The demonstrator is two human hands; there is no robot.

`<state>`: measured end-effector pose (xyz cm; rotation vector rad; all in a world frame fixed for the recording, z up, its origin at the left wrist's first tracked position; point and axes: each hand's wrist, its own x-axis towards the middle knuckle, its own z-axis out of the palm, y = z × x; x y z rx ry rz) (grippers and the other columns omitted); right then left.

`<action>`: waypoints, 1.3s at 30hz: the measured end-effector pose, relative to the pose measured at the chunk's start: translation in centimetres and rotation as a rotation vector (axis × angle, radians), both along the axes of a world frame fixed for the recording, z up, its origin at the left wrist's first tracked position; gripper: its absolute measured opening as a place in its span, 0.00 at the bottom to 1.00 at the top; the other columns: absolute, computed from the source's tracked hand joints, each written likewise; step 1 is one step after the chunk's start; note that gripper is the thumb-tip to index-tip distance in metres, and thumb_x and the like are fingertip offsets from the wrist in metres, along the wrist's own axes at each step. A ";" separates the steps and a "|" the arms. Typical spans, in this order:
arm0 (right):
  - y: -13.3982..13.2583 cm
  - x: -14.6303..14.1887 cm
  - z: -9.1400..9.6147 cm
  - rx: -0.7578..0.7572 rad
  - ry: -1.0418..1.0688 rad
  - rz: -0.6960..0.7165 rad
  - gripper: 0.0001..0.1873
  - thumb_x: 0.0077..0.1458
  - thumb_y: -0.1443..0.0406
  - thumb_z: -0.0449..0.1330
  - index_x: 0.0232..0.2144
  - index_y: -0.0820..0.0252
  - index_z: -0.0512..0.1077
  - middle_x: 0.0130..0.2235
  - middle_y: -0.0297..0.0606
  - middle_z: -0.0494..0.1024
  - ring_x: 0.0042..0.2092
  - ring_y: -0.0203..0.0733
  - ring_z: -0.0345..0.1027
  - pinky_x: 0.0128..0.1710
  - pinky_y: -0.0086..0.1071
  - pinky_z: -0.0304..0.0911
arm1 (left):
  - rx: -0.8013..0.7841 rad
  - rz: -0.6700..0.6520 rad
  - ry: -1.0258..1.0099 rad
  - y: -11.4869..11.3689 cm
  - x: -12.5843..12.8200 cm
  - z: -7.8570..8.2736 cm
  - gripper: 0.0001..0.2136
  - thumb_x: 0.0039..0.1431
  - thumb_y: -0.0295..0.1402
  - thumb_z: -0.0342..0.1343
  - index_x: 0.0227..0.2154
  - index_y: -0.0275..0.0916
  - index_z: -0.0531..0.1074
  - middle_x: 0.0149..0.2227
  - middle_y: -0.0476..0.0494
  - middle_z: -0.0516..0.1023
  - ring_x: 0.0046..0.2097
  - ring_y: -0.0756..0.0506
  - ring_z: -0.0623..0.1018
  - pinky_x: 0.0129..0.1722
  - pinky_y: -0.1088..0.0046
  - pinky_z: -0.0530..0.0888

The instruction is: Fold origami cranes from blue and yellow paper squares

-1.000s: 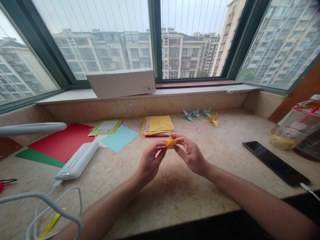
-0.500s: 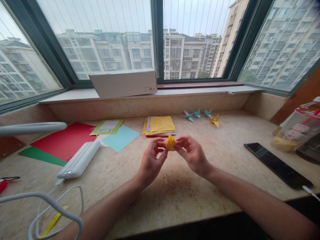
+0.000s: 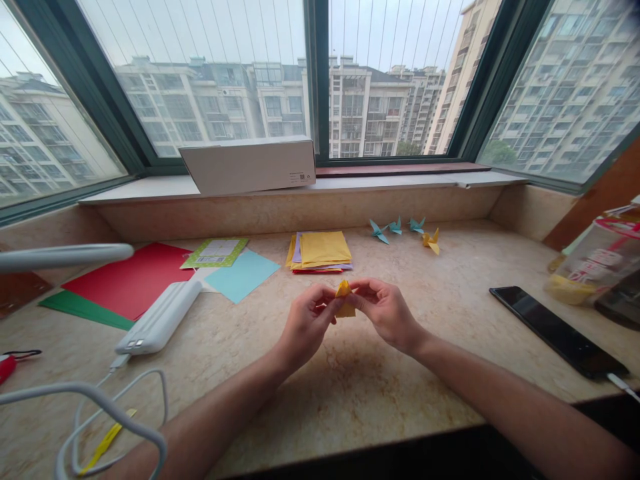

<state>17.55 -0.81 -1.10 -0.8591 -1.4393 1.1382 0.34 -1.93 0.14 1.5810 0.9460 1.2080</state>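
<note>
Between my two hands is a small folded yellow paper [image 3: 346, 310], held above the stone counter. My left hand [image 3: 311, 320] pinches its left side with thumb and fingers. From the right, my right hand [image 3: 385, 310] pinches the upper part, thumb on the near face. The paper's top is narrow and bent, and a flat flap hangs below the thumbs. Its finer creases are hidden by my fingers. Beyond my hands lies a stack of yellow, purple and red papers [image 3: 325, 248]. Farther right stand a yellow paper crane [image 3: 431, 241] and several blue paper cranes [image 3: 379, 232].
On the left lie a red sheet [image 3: 135, 277], a green sheet [image 3: 85, 312], a light blue sheet [image 3: 243, 275] and a white power bank [image 3: 157, 320] with its cable [image 3: 95, 400]. To the right are a black phone [image 3: 557, 330] and a clear plastic container [image 3: 583, 273]. A white box [image 3: 250, 167] rests on the sill.
The yellow paper has turned in my fingers and sits slightly lower, its flat lower flap now showing. Both hands have dropped a little and moved closer together around it.
</note>
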 end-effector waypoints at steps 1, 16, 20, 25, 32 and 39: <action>0.0 0.0 0.1 0.002 0.010 -0.010 0.14 0.51 0.58 0.68 0.38 0.58 0.75 0.31 0.35 0.79 0.34 0.40 0.73 0.37 0.34 0.70 | -0.014 -0.021 -0.020 -0.1 0.0 0.0 0.10 0.60 0.38 0.59 0.32 0.35 0.73 0.30 0.46 0.74 0.29 0.51 0.73 0.27 0.76 0.72; -0.2 0.3 0.5 0.119 0.032 0.045 0.15 0.55 0.60 0.66 0.43 0.53 0.68 0.40 0.37 0.78 0.40 0.41 0.75 0.41 0.38 0.70 | 0.017 -0.133 -0.230 0.0 0.2 -0.1 0.14 0.60 0.33 0.60 0.48 0.41 0.65 0.37 0.49 0.70 0.31 0.51 0.76 0.31 0.73 0.75; -0.1 0.4 0.4 0.085 0.046 0.079 0.13 0.56 0.61 0.65 0.43 0.54 0.69 0.39 0.37 0.78 0.39 0.41 0.74 0.41 0.37 0.70 | 0.024 -0.148 -0.236 0.0 0.2 -0.3 0.14 0.60 0.33 0.59 0.48 0.42 0.65 0.38 0.49 0.70 0.31 0.51 0.76 0.31 0.72 0.75; -0.2 0.7 1.0 0.047 0.112 0.182 0.07 0.56 0.61 0.64 0.35 0.56 0.69 0.34 0.34 0.76 0.36 0.39 0.73 0.38 0.35 0.70 | 0.039 -0.178 -0.245 0.0 0.2 -0.7 0.15 0.61 0.34 0.59 0.49 0.44 0.66 0.39 0.48 0.71 0.31 0.51 0.76 0.31 0.72 0.75; -0.7 1.2 1.9 0.075 0.014 0.161 0.08 0.58 0.59 0.60 0.32 0.58 0.72 0.38 0.38 0.74 0.40 0.41 0.70 0.40 0.36 0.68 | 0.051 -0.136 -0.101 -0.8 -0.2 0.5 0.09 0.63 0.38 0.56 0.39 0.37 0.71 0.30 0.47 0.76 0.32 0.48 0.77 0.35 0.70 0.75; -0.7 0.9 1.3 0.028 0.055 0.163 0.09 0.54 0.60 0.64 0.35 0.57 0.71 0.36 0.37 0.75 0.39 0.40 0.71 0.40 0.35 0.68 | 0.046 -0.102 -0.127 -0.8 -0.1 0.6 0.09 0.61 0.38 0.58 0.36 0.36 0.72 0.35 0.44 0.77 0.34 0.49 0.78 0.36 0.71 0.76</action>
